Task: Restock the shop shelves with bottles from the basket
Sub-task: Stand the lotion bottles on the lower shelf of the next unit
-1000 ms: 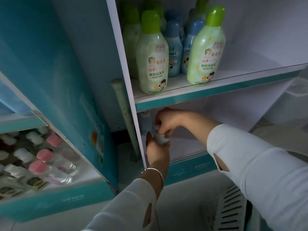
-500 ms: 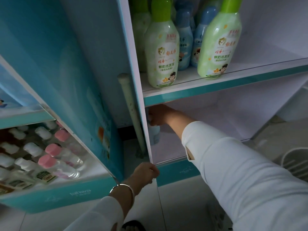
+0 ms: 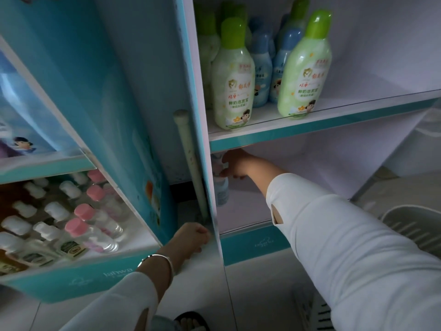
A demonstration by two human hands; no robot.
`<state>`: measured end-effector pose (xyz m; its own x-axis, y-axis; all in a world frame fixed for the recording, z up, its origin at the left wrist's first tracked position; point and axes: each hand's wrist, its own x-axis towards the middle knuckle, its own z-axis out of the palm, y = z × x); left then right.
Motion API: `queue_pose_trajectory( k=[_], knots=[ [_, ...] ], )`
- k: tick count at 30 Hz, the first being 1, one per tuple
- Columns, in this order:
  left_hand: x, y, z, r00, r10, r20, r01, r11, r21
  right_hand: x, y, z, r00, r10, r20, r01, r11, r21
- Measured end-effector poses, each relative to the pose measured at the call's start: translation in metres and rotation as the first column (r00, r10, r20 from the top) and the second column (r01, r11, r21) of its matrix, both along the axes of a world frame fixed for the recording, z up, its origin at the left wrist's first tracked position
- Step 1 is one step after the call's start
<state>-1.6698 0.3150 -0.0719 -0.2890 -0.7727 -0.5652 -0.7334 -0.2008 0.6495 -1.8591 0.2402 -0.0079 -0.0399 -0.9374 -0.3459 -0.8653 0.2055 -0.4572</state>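
- Right hand [image 3: 235,163]: fingers curled round the top of a pale blue bottle [image 3: 221,187], which stands in the back left corner of the lower shelf [image 3: 245,211].
- Left hand [image 3: 192,237]: curled into a fist, nothing visible in it, against the foot of the upright panel [image 3: 200,115].
- White basket [image 3: 415,225]: on the floor, at the right.

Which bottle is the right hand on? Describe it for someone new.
Find the white shelf unit with teal edging and the shelf of tall green-capped bottles. In the compartment below, against the side panel, stands a pale blue bottle gripped by the right hand, the only bottle visible there.
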Motion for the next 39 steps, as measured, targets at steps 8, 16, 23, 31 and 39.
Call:
queue_pose_trajectory(
  k=[8, 16, 23, 31, 39],
  knots=[
    [-0.003, 0.009, 0.022, 0.998, -0.057, -0.011, 0.055, 0.993, -0.109, 0.015, 0.021, 0.000, 0.987, -0.070, -0.145, 0.062, 0.996, -0.057],
    [0.006, -0.014, -0.012, 0.996, -0.086, 0.021, 0.087, 0.995, -0.053, 0.021, -0.006, -0.039, 0.991, -0.114, -0.071, 0.106, 0.989, -0.107],
    [0.010, -0.017, -0.023, 0.996, -0.087, 0.023, 0.088, 0.996, -0.032, 0.009, -0.018, -0.041, 0.997, 0.012, -0.070, -0.016, 0.999, -0.050],
    [0.001, -0.013, -0.020, 0.992, -0.126, -0.008, 0.125, 0.991, -0.035, -0.004, -0.011, -0.038, 0.990, 0.120, -0.077, -0.121, 0.993, -0.009],
    [0.004, -0.012, -0.022, 0.993, -0.118, -0.003, 0.118, 0.992, -0.036, -0.006, -0.011, -0.042, 0.978, 0.004, -0.210, -0.029, 0.993, -0.117]
  ],
)
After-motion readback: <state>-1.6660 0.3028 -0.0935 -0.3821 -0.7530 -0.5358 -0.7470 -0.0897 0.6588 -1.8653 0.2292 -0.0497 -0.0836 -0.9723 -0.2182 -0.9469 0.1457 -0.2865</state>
